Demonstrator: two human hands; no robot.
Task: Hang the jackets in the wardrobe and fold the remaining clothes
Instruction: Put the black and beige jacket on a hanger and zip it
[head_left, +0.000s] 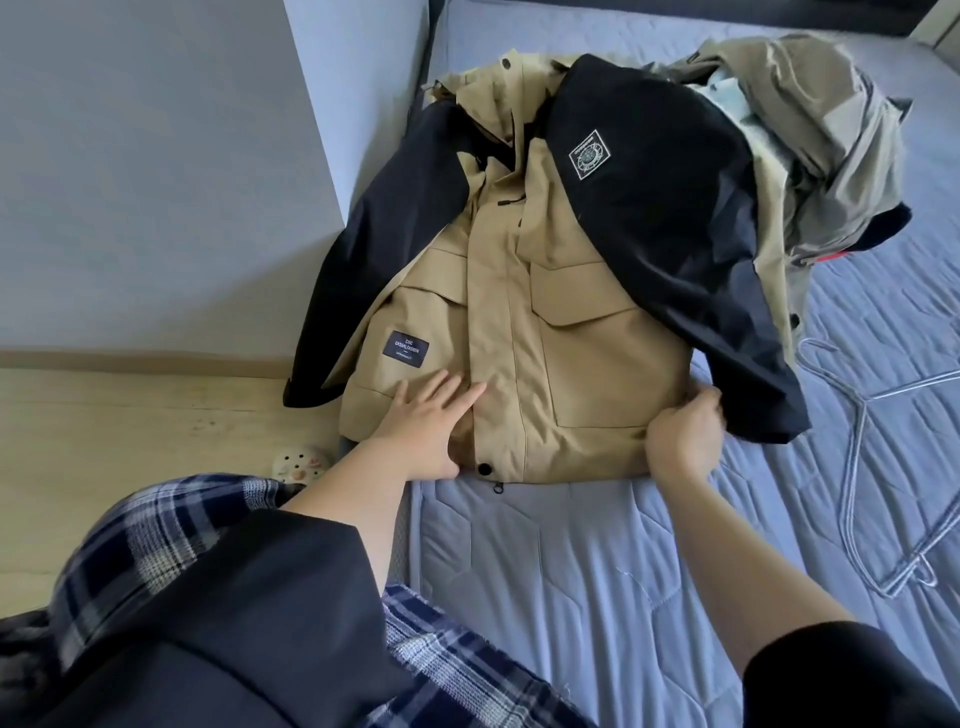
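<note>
Partly, the right hand hid its fingertips under the jacket hem it gripped at four o'clock; the left hand lay flat, open.

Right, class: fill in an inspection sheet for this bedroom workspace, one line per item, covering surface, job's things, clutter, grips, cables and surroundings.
Surface: grey-blue quilted bed cover, bare in front of the jacket.
Job's things: tan and black jacket lying flat, front up, closed; olive-grey garment pile behind it at the right; wire hangers on the bed at the right.
Clutter: a small white perforated shoe on the floor.
Grips: left hand flat, open on the jacket's lower front; right hand pinching the jacket's hem corner.
Cables: nothing seen.
Surroundings: pale wall at left, light wood floor beside the bed.
</note>
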